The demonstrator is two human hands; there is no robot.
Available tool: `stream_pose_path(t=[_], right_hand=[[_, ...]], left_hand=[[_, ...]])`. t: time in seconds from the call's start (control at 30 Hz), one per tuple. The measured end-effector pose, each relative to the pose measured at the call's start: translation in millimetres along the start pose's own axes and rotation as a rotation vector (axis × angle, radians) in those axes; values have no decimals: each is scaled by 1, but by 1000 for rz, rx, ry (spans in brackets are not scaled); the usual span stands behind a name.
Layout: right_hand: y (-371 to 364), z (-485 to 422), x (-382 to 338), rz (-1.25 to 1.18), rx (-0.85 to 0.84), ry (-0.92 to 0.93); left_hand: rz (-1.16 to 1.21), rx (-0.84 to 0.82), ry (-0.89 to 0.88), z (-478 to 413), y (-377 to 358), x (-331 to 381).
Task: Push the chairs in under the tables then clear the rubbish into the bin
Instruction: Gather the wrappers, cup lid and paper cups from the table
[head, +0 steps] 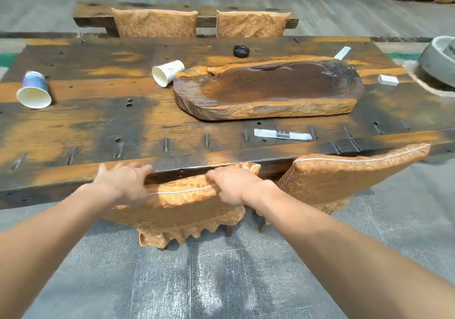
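Observation:
An orange fabric-covered chair stands right in front of me, its back touching the near edge of the long dark wooden table. My left hand grips the left top corner of the chair back. My right hand grips the top edge near its right corner. Rubbish lies on the table: a tipped blue paper cup, a tipped white paper cup, a black lid, a clear wrapper, a white packet and a small white box.
A second orange chair is tucked at the table to my right. Two more chairs face me across the table. A carved wooden tray sits mid-table. A grey stone basin is at far right. Grey floor lies below.

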State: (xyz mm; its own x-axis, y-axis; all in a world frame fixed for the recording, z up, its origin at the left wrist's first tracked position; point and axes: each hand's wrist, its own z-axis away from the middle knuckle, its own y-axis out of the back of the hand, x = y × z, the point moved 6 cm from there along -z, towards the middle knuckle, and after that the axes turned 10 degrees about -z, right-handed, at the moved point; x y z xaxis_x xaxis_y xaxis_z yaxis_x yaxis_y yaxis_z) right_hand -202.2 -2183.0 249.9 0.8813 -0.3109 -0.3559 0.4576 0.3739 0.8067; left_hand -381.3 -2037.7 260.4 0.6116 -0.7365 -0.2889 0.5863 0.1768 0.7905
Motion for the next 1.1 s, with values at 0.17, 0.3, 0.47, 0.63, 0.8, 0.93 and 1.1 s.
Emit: stream_pose_path(t=[0.17, 0.3, 0.47, 0.63, 0.8, 0.93, 1.1], right_hand=[[65, 84, 19, -118, 255, -25], [130, 157, 27, -224, 427, -82], [165, 222, 36, -440, 610, -137], [153, 225, 57, -504, 638, -222], [135, 194, 109, -494, 577, -335], [131, 158, 164, -492, 492, -435], [128, 98, 228, -387, 347, -555]], left_hand=[[433, 354, 57, 67, 109, -14], [558, 463, 72, 122, 185, -40], [942, 613, 19, 167, 243, -30], [1596, 364, -84, 142, 222, 29], [1682, 71, -22, 69, 189, 86], [1622, -17, 21, 5, 196, 102], [1625, -41, 1, -72, 217, 118]])
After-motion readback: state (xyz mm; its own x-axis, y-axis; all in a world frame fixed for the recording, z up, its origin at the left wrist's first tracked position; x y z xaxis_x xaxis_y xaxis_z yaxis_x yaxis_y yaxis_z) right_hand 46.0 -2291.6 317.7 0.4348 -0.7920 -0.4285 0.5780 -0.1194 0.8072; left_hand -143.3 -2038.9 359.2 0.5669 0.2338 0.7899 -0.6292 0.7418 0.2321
